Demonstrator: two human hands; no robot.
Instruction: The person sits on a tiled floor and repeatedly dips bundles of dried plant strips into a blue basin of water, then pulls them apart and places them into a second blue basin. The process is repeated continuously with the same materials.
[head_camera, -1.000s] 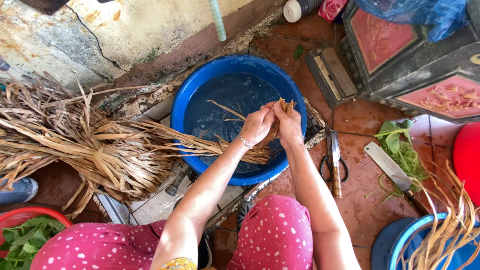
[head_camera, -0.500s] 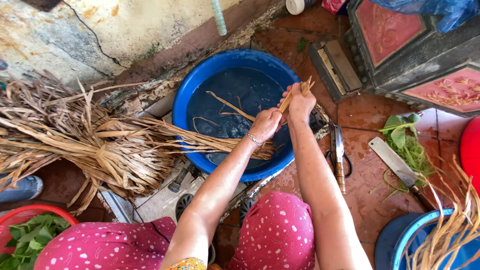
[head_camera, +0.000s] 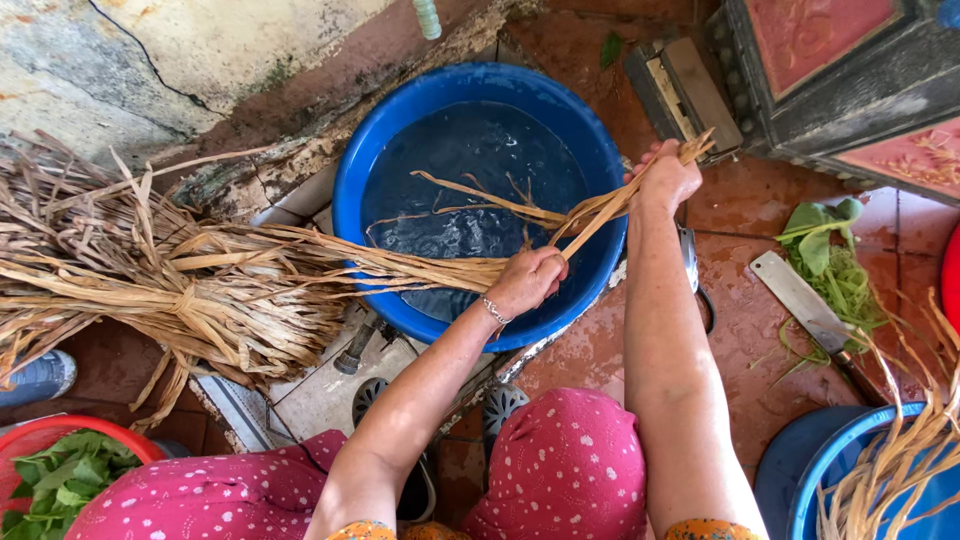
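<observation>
Head view: big dried-leaf bundle (head_camera: 170, 290) lies just left of the blue basin (head_camera: 480, 90). Wet strips (head_camera: 590, 212) span the basin's near-right rim, both hands clenched on them: left hand (head_camera: 525, 280) at the near rim, right hand (head_camera: 665, 175) at the right rim. Keep strips taut and low over water; cleaver (head_camera: 800, 300) lies right.

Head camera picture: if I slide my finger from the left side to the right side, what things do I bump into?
Tied bundle of dry leaves → left hand → right hand → cleaver → blue tub of dry strips.
</observation>
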